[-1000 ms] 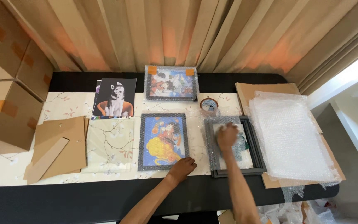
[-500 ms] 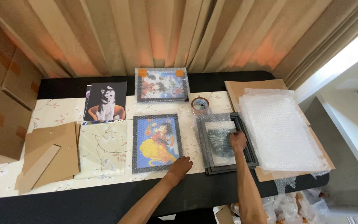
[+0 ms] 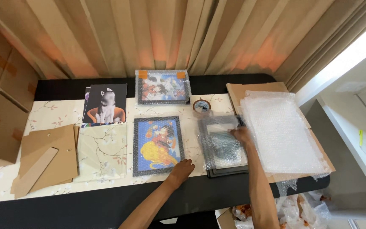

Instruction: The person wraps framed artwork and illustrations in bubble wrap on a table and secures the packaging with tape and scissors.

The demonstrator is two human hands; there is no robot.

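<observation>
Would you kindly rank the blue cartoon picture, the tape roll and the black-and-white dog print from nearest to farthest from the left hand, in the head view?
From the left hand:
1. Blue cartoon picture: nearest, the hand rests at its lower right corner.
2. Tape roll: farther back, slightly right.
3. Black-and-white dog print: farthest, back left.

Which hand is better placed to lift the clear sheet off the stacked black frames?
Right. The right hand already rests on the clear sheet over the black frames. The left hand sits at the blue picture's bottom corner, apart from them.
</observation>
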